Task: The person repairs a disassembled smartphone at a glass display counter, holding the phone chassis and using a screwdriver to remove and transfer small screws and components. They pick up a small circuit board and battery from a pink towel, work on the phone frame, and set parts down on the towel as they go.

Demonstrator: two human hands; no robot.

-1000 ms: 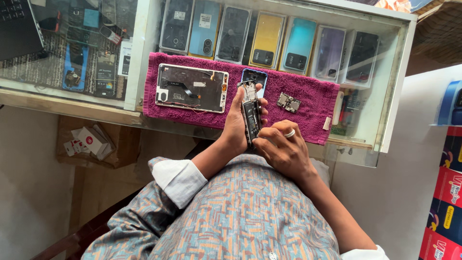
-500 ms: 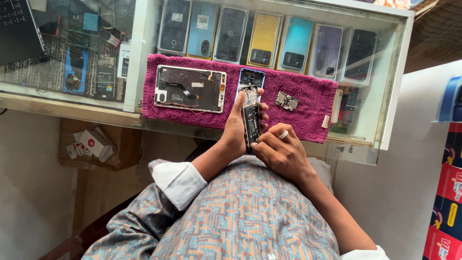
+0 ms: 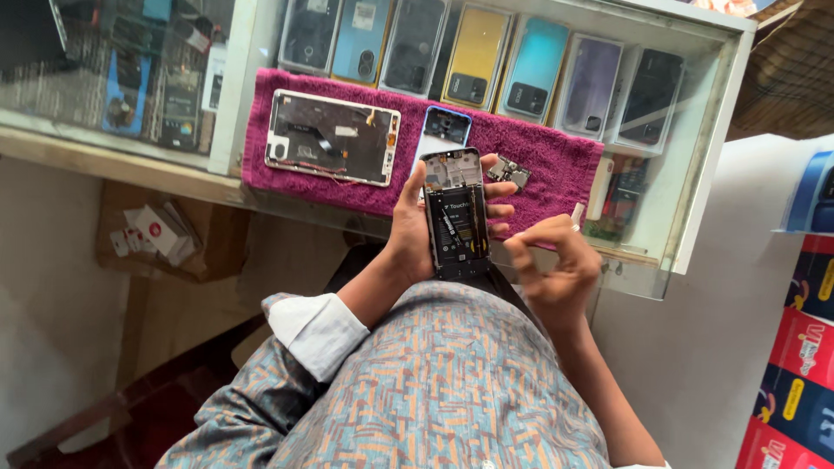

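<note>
While the left hand (image 3: 417, 230) grips the opened phone (image 3: 456, 213) above the counter (image 3: 347, 208), the right hand (image 3: 556, 269) hovers beside it, fingers pinched, apparently empty, reassembly seemingly unfinished.

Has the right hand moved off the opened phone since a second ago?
Yes. The right hand has pulled away rightward from the opened phone, judged against the purple towel; the left hand alone holds it now.
</note>
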